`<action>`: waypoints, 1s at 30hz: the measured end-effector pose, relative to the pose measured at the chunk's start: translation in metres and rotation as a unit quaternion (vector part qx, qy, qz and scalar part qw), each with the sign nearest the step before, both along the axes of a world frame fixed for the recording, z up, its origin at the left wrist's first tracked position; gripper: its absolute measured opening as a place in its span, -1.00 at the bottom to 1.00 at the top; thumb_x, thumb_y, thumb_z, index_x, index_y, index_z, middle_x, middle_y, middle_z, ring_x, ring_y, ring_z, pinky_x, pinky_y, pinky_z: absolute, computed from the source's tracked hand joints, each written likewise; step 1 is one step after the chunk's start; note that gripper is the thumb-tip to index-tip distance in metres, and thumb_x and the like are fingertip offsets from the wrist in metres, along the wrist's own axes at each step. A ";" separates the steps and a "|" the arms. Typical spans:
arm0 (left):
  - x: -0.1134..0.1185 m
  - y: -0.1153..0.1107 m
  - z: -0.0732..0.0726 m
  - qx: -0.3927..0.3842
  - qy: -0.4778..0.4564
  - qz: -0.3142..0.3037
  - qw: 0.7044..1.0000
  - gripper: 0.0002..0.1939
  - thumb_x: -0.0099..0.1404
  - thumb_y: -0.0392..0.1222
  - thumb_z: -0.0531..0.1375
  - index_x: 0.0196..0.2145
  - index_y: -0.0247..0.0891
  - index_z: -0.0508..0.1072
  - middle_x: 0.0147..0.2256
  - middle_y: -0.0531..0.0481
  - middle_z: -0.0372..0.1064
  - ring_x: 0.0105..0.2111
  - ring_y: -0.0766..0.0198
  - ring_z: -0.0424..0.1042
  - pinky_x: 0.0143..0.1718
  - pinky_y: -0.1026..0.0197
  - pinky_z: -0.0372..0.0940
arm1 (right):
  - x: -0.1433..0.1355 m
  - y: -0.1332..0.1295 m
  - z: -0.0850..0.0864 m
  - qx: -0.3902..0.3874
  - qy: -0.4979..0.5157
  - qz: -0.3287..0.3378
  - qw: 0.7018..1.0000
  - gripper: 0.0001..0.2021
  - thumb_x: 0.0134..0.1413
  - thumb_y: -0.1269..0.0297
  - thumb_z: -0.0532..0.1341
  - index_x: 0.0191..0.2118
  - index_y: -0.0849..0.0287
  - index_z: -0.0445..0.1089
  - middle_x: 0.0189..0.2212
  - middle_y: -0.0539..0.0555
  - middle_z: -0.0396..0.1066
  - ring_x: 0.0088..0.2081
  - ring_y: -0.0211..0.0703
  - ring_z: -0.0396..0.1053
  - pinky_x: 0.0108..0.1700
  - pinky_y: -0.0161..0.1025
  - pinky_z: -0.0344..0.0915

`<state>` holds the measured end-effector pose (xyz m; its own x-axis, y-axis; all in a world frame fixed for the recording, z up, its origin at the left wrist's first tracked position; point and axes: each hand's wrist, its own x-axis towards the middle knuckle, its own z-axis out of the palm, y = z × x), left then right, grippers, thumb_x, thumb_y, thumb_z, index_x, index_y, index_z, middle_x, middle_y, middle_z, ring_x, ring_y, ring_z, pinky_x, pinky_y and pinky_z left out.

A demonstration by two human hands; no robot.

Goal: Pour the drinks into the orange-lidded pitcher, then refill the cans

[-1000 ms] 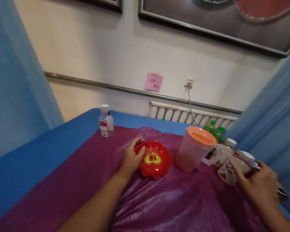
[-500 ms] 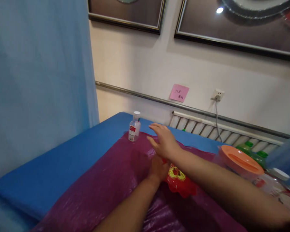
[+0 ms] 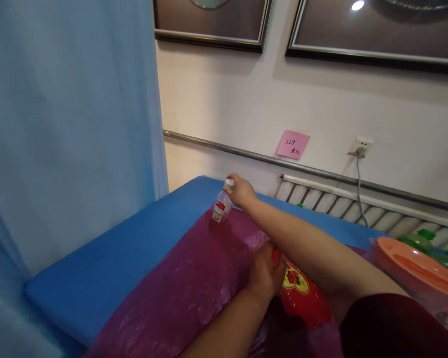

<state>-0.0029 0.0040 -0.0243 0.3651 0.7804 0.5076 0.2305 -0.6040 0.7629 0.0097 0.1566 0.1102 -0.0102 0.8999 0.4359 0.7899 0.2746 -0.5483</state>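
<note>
A dark red sleeve (image 3: 392, 328) fills the lower right corner, and the right forearm (image 3: 306, 238) runs out of it, up and to the left. The left forearm (image 3: 224, 325) comes in from the bottom edge. A creased, shiny purple sheet (image 3: 179, 283) lies below them, spread over a blue bed (image 3: 108, 268). The left hand (image 3: 267, 271) is on the left side of a red plate (image 3: 311, 303), its thumb and fingers clamped on the rim with a bit of red showing between them. The plate has a wavy edge and a yellow print (image 3: 294, 279); the right forearm passes above it and hides part of it. Right of the plate, cut off by the picture's edge, is a clear jug (image 3: 386, 276) with an orange lid (image 3: 414, 261). Two green bottles (image 3: 418, 240) are just behind the jug. Past the plate, at the sheet's far left corner, is a clear bottle (image 3: 219, 209) with a red and white label. The right hand (image 3: 242, 191) is at its white cap (image 3: 230, 183), thumb and fingers around it, seemingly clamped, though they look small and blurred. A blue curtain (image 3: 70, 124) hangs at the left. Beyond the bed are a radiator (image 3: 332, 199), a metal rail (image 3: 246, 154), a pink note (image 3: 293, 144), a socket (image 3: 361, 147) with a cord (image 3: 361, 194) and two framed pictures (image 3: 212, 40)
</note>
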 end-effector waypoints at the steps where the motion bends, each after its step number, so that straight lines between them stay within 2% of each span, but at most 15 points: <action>1: -0.001 0.000 0.001 0.001 -0.010 0.010 1.000 -0.65 0.34 -0.36 0.10 0.04 -0.15 0.40 -0.04 -0.28 0.49 -0.02 -0.02 0.51 0.01 -0.10 0.41 | 0.008 -0.010 0.001 0.019 0.017 -0.009 1.000 -0.64 0.21 0.20 0.28 0.10 0.13 0.34 -0.08 0.14 0.53 -0.10 -0.04 0.48 -0.02 -0.11 0.33; 3: -0.003 -0.001 0.003 0.025 -0.041 0.049 0.998 -0.63 0.31 -0.37 0.13 0.06 -0.18 0.38 -0.04 -0.25 0.49 0.00 -0.01 0.49 0.06 -0.11 0.39 | 0.030 -0.037 0.002 0.060 0.055 -0.035 0.996 -0.59 0.28 0.11 0.21 0.16 0.16 0.26 -0.05 0.18 0.49 -0.12 -0.08 0.47 -0.03 -0.13 0.34; 5: -0.007 -0.001 0.008 0.094 -0.065 0.110 0.987 -0.57 0.30 -0.39 0.13 0.11 -0.20 0.35 -0.03 -0.23 0.47 0.01 -0.03 0.46 0.10 -0.17 0.35 | 0.058 -0.071 -0.001 0.115 0.110 -0.058 0.986 -0.55 0.32 0.02 0.14 0.18 0.16 0.18 -0.04 0.18 0.46 -0.16 -0.11 0.46 -0.07 -0.15 0.36; 6: -0.008 -0.001 0.011 0.141 -0.075 0.147 0.976 -0.55 0.30 -0.39 0.14 0.14 -0.19 0.32 -0.02 -0.22 0.46 0.02 -0.03 0.45 0.11 -0.19 0.35 | 0.073 -0.091 -0.005 0.167 0.169 -0.057 0.970 -0.55 0.29 0.00 0.17 0.15 0.15 0.18 -0.07 0.17 0.45 -0.18 -0.11 0.46 -0.11 -0.16 0.38; 8: -0.011 -0.002 0.017 0.232 -0.084 0.207 0.947 -0.48 0.32 -0.38 0.16 0.21 -0.17 0.27 0.00 -0.20 0.42 0.03 -0.02 0.43 0.10 -0.17 0.35 | 0.101 -0.131 -0.019 0.247 0.240 -0.048 0.938 -0.54 0.22 -0.01 0.25 0.10 0.11 0.19 -0.09 0.13 0.43 -0.19 -0.12 0.46 -0.14 -0.17 0.41; 10: -0.011 -0.004 0.024 0.290 -0.081 0.237 0.924 -0.39 0.32 -0.34 0.20 0.29 -0.16 0.19 0.04 -0.23 0.36 0.08 -0.03 0.38 0.12 -0.15 0.33 | 0.124 -0.171 -0.040 0.286 0.231 -0.087 0.926 -0.55 0.17 0.02 0.31 0.06 0.10 0.24 -0.08 0.12 0.41 -0.15 -0.11 0.46 -0.09 -0.15 0.42; 12: -0.008 -0.007 0.030 0.328 -0.056 0.242 0.911 -0.28 0.30 -0.30 0.25 0.35 -0.19 0.12 0.12 -0.30 0.30 0.15 -0.09 0.32 0.16 -0.19 0.28 | 0.138 -0.205 -0.063 0.290 0.207 -0.125 0.926 -0.57 0.15 0.07 0.34 0.05 0.10 0.28 -0.08 0.13 0.41 -0.11 -0.08 0.45 -0.03 -0.10 0.41; 15: -0.001 -0.010 0.034 0.361 0.035 0.190 0.912 -0.23 0.29 -0.27 0.28 0.37 -0.23 0.09 0.23 -0.37 0.23 0.25 -0.17 0.24 0.24 -0.23 0.17 | 0.146 -0.240 -0.093 0.265 0.215 -0.138 0.930 -0.60 0.17 0.14 0.35 0.06 0.08 0.29 -0.09 0.12 0.43 -0.12 -0.08 0.47 -0.06 -0.10 0.44; 19: 0.005 -0.007 0.031 0.359 0.114 0.117 0.919 -0.40 0.35 -0.21 0.24 0.30 -0.20 0.21 0.15 -0.27 0.40 0.19 -0.08 0.33 0.25 -0.17 0.15 | 0.149 -0.260 -0.112 0.243 0.248 -0.104 0.932 -0.60 0.20 0.19 0.33 0.10 0.04 0.27 -0.08 0.10 0.45 -0.12 -0.09 0.49 -0.07 -0.12 0.47; 23: 0.005 -0.001 0.029 0.376 0.105 0.131 0.911 -0.57 0.38 -0.23 0.20 0.18 -0.15 0.33 0.04 -0.21 0.47 0.10 -0.02 0.39 0.23 -0.16 0.15 | 0.158 -0.267 -0.116 0.222 0.229 -0.069 0.945 -0.60 0.26 0.18 0.28 0.17 0.02 0.28 -0.02 0.13 0.46 -0.08 -0.06 0.50 -0.05 -0.10 0.47; 26: 0.005 0.000 0.031 0.391 0.105 0.144 0.903 -0.62 0.37 -0.25 0.21 0.13 -0.14 0.37 0.01 -0.18 0.48 0.07 -0.01 0.41 0.23 -0.17 0.15 | 0.166 -0.270 -0.116 0.209 0.200 -0.085 0.953 -0.70 0.33 0.18 0.19 0.13 0.04 0.36 -0.07 0.12 0.50 -0.16 -0.09 0.52 -0.13 -0.16 0.48; 30: 0.007 0.000 0.032 0.392 0.118 0.147 0.900 -0.63 0.36 -0.26 0.20 0.11 -0.12 0.40 -0.02 -0.15 0.50 0.05 -0.01 0.41 0.24 -0.18 0.12 | 0.169 -0.273 -0.116 0.194 0.169 -0.107 0.961 -0.69 0.34 0.17 0.18 0.13 0.07 0.37 -0.10 0.10 0.57 -0.19 -0.10 0.55 -0.15 -0.19 0.48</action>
